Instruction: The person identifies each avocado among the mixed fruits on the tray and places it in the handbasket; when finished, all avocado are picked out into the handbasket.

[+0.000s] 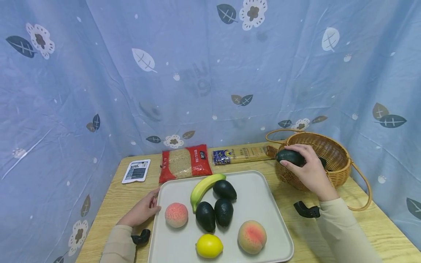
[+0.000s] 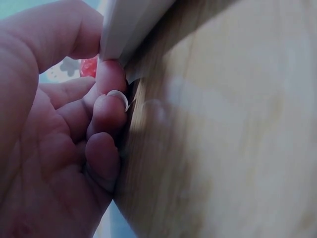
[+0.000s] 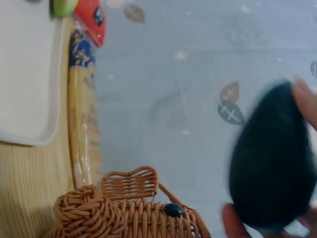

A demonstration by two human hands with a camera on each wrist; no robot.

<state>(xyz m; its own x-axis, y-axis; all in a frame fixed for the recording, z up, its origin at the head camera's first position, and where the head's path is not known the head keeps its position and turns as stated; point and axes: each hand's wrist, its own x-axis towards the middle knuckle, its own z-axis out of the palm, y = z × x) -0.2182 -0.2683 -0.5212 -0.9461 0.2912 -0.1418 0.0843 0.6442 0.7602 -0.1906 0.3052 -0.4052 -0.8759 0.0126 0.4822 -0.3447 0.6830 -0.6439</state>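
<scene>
My right hand (image 1: pixel 310 170) grips a dark avocado (image 1: pixel 291 157) over the left rim of the wicker basket (image 1: pixel 340 178); in the right wrist view the same avocado (image 3: pixel 272 161) is held between thumb and fingers. On the pale tray (image 1: pixel 260 186) lie three avocados (image 1: pixel 224 212), a banana (image 1: pixel 201 190), two peaches (image 1: pixel 176 215) (image 1: pixel 252 236) and a lemon (image 1: pixel 209 246). My left hand (image 1: pixel 141 210) is at the tray's left edge. The left wrist view shows its thumb and a curled fingertip pinching the tray's rim (image 2: pixel 124 25).
Behind the tray lie a red bag (image 1: pixel 184 163) and a long yellow packet (image 1: pixel 243 153). A white packet (image 1: pixel 136 171) is at the back left. Something dark (image 1: pixel 323 162) shows inside the basket, whose handle (image 1: pixel 366 190) extends right. A patterned blue curtain surrounds the table.
</scene>
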